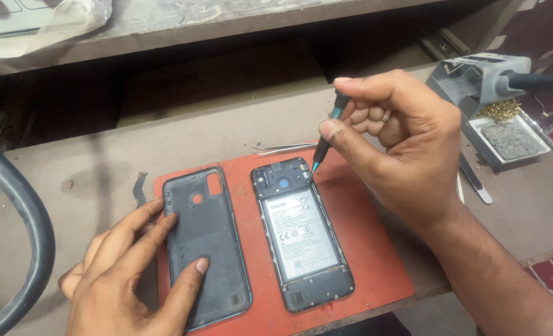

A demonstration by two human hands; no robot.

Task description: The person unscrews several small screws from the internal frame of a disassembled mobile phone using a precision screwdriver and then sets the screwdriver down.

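Dust and scuffs are covering the brown counter [239,127], where an orange mat [376,255] is carrying an opened phone [301,233] beside its removed back cover [205,242]. The right hand [392,134] is clamping a small screwdriver [327,134], tip touching the phone's top edge. The left hand [130,274] is resting spread-fingered on the cover. Tweezers [286,147] are lying behind the mat; a soldering stand [497,112] is sitting at right.

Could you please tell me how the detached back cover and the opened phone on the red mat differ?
The back cover is an empty dark shell lying inside up; the opened phone shows a white-labelled battery. The left hand rests on the cover; the right hand sets a screwdriver at the phone's top edge. Both lie flat, side by side, on the red mat.
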